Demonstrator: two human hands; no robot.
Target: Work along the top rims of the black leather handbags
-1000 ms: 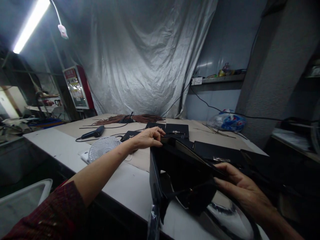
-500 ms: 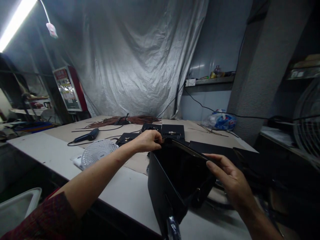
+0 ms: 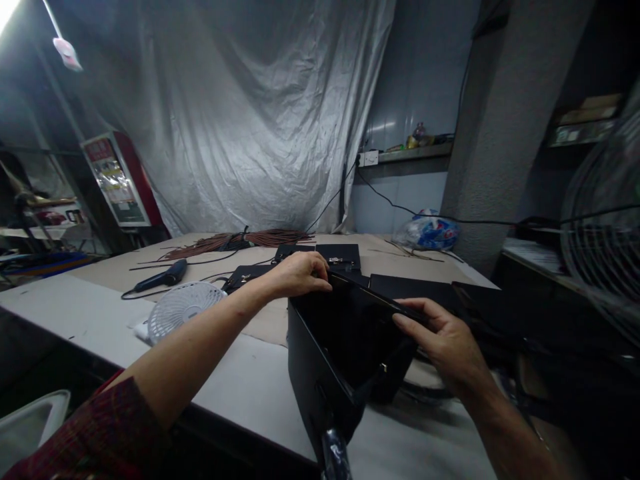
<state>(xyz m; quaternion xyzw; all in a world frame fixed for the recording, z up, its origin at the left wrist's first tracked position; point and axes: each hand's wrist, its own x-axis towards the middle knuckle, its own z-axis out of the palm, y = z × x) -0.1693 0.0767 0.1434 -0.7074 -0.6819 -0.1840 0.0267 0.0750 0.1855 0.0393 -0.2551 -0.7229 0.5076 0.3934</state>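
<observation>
A black handbag [image 3: 325,363] stands open at the near edge of the worktable [image 3: 240,373]. My left hand [image 3: 299,275] reaches across and grips the bag's far rim, fingers curled over it. My right hand [image 3: 445,343] holds the bag's right rim, thumb on top and fingers wrapped underneath. The bag's mouth gapes between the two hands and its inside is dark. A strap or tag [image 3: 334,453] hangs at the bag's near corner.
Flat black bag panels [image 3: 345,257] with metal clasps lie behind the bag. A small white fan [image 3: 183,307], a black corded tool [image 3: 160,277] and a bundle of brown strips [image 3: 240,239] are at the left. A large wire fan guard [image 3: 605,260] stands at right.
The bag has dropped lower and turned upright between my hands. My right hand slid from under the bag up to its right rim. The view has shifted rightward.
</observation>
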